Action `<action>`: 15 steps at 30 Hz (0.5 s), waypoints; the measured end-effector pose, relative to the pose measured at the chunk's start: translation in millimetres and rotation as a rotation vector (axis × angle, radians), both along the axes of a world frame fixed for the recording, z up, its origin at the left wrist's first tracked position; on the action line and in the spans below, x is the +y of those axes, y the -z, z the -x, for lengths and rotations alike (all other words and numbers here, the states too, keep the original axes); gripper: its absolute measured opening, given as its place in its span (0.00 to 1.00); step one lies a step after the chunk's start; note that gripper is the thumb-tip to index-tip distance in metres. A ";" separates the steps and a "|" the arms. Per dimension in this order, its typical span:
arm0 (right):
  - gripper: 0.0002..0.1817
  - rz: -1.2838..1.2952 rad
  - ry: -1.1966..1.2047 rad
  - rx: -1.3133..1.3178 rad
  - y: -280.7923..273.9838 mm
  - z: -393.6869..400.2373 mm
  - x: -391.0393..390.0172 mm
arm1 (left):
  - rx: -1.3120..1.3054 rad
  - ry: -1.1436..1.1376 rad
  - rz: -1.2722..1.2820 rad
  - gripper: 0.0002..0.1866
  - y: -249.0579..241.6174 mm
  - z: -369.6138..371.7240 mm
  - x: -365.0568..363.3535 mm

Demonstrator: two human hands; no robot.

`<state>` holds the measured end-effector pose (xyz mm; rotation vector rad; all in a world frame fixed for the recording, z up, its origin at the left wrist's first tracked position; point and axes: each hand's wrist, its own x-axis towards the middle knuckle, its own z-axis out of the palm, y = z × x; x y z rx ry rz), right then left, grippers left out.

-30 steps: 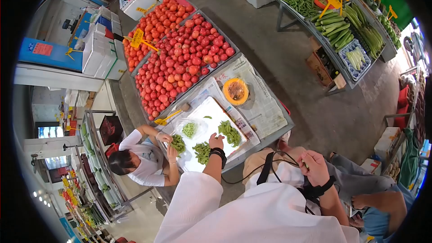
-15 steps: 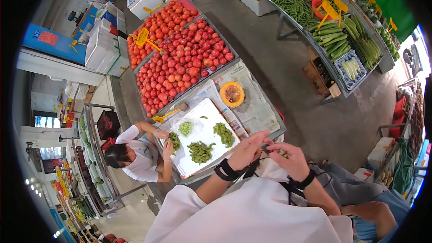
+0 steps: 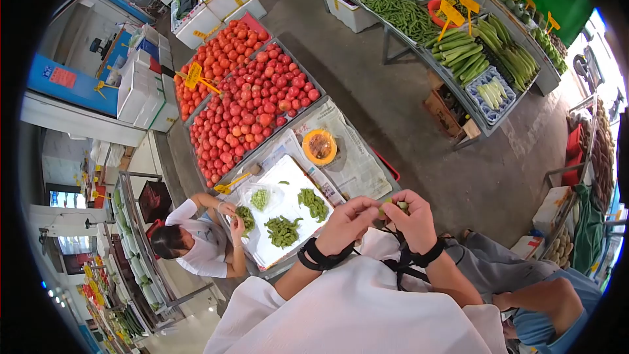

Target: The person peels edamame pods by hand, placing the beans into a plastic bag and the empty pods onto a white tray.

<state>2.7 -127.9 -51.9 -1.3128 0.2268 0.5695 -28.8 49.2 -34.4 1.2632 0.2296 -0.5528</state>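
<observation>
My left hand [image 3: 347, 224] is closed in a pinch, its fingertips at a small green bean pod [image 3: 384, 208] held between both hands. My right hand [image 3: 413, 223] curls closed around green pods [image 3: 402, 207], mostly hidden by its fingers. Both hands are in front of my body, past the near edge of a white board [image 3: 282, 177]. On that board lie a middle pile of green pods [image 3: 283, 231], a right pile [image 3: 313, 204], and a clear plastic bag with shelled green beans [image 3: 260, 199].
Across the board, a co-worker [image 3: 190, 242] handles another pod pile [image 3: 245, 219]. A cut pumpkin [image 3: 320, 147] sits on newspaper [image 3: 347, 157]. Beyond are red fruit [image 3: 255, 105] and tomatoes [image 3: 226, 49]. A vegetable stand [image 3: 458, 85] is at right; another person's arm [image 3: 550, 305] is beside me.
My left hand has gone from flat, extended fingers to a pinch at the pod. My right hand has turned more upright beside it. The whole view has shifted slightly.
</observation>
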 end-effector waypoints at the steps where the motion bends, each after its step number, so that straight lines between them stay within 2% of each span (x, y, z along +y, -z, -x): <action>1: 0.10 0.011 0.000 -0.038 3.2 -0.6 -2.3 | -0.038 -0.048 -0.013 0.10 -4.3 0.2 -4.7; 7: 0.07 -0.193 0.001 0.149 -8.0 2.1 -4.2 | -0.018 -0.123 0.071 0.09 -1.7 1.0 -12.2; 15: 0.06 -0.260 -0.013 0.194 -3.6 4.2 -10.1 | -0.166 -0.206 0.081 0.08 6.7 7.2 -25.4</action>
